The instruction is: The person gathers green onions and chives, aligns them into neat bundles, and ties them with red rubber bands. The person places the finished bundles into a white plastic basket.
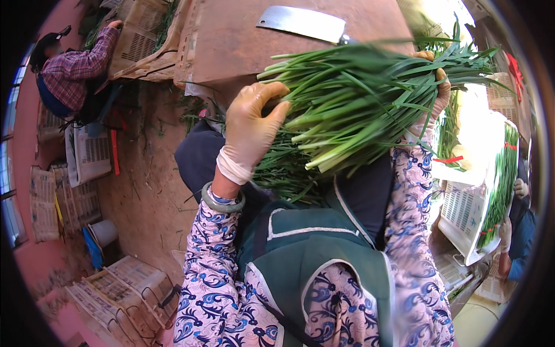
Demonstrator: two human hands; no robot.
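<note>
A large bunch of green Chinese chives (347,104) lies across my front, pale stem ends to the left and leafy ends to the right. My right hand (435,89), in a pale rubber glove, grips the bunch near its leafy end. My left hand (258,123), gloved too, is at the stem ends with thumb and forefinger curved together; whether a stem is pinched between them cannot be told. A cleaver (303,22) with a dark handle rests on the brown board (230,47) beyond the bunch. More loose greens (286,169) lie on my lap, below the bunch.
At the right, a white plastic crate (459,208) holds chives tied with red bands, and a partly seen person (522,230) is beside it. A person in a checked shirt (78,69) sits at the upper left by a crate (138,39). Stacked crates (125,290) stand lower left.
</note>
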